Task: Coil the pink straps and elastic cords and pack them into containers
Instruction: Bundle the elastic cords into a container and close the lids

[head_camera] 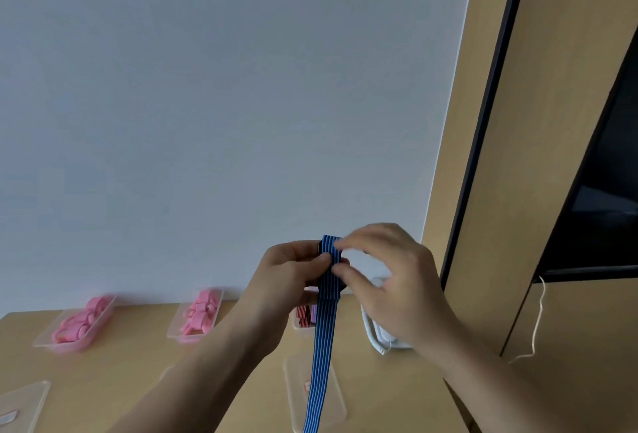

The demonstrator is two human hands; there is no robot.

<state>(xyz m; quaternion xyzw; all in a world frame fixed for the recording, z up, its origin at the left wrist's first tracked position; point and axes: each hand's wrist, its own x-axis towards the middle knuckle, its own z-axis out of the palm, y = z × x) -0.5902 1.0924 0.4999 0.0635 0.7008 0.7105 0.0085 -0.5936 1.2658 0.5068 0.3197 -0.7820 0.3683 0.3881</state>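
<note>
Left hand (291,270) is gripping the coiled top of the blue striped elastic strap (327,298), thumb pressing its front | right hand (392,282) is pinching the coil's right edge, other fingers loosely curved | tail is hanging between forearms above the table (138,367).

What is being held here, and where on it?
A blue striped elastic band: the left hand grips its coiled upper end, the right hand pinches the same coil.
</note>
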